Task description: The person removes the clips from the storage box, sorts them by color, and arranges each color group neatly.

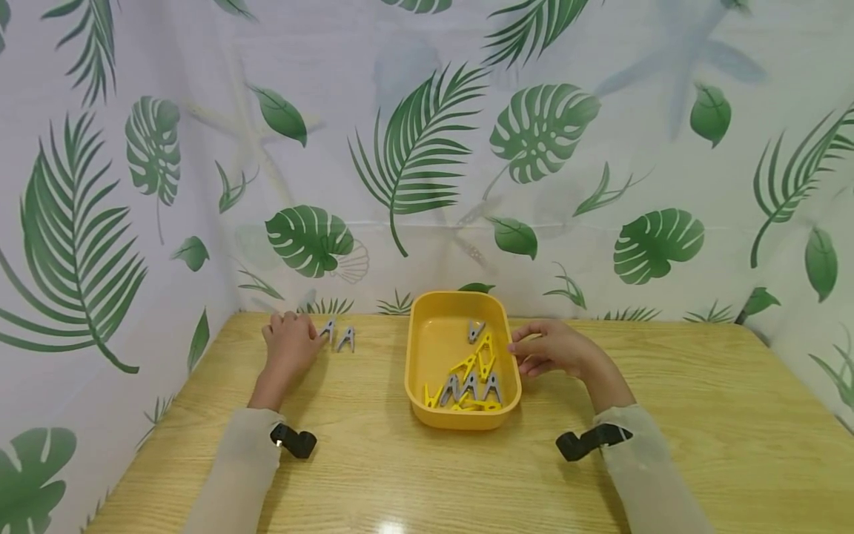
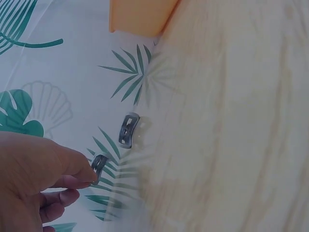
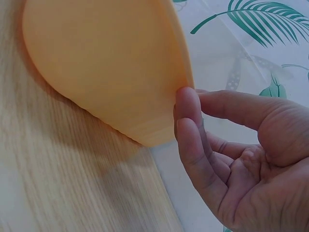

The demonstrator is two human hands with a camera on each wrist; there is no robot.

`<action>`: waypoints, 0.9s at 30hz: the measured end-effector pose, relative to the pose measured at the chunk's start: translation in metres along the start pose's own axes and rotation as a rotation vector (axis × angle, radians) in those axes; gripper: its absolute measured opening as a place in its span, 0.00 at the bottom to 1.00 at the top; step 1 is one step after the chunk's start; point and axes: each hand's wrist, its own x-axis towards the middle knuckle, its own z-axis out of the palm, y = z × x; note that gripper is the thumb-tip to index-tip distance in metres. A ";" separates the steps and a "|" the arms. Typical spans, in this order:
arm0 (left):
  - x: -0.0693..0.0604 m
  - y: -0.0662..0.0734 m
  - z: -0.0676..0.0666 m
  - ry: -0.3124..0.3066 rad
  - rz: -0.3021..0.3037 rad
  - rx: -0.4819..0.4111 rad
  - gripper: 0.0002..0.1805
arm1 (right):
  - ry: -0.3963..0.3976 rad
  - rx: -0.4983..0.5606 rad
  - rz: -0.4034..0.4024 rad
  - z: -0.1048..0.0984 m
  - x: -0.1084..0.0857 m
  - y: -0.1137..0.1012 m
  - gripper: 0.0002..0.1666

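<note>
My left hand (image 1: 291,343) is at the table's back left, its thumb and forefinger pinching one end of a grey clothespin (image 2: 99,166). A second grey clothespin (image 1: 346,339) stands just to the right of it, apart from the fingers. Over at the yellow plastic tub (image 1: 420,297), my right hand (image 1: 557,347) holds the right rim between thumb and fingertips; the thumb's tip is hidden in the right wrist view. Inside the tub lie several yellow clothespins (image 1: 485,365) and several grey clothespins (image 1: 470,386), mostly toward its near end.
The wooden table (image 1: 400,475) ends at the back against a white leaf-print cloth (image 1: 440,259), which also rises along both sides. A black wrist camera (image 1: 293,440) sits on the left sleeve, and another black camera (image 1: 590,442) on the right.
</note>
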 end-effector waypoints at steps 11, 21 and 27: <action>0.000 -0.002 0.004 -0.021 -0.001 -0.012 0.12 | -0.005 0.005 -0.005 0.000 0.000 -0.001 0.21; 0.001 -0.002 0.007 -0.041 0.014 0.003 0.11 | -0.011 0.009 0.009 0.000 0.000 -0.001 0.21; -0.001 -0.002 0.008 -0.072 0.008 0.010 0.10 | -0.015 0.018 0.002 0.000 0.000 0.000 0.22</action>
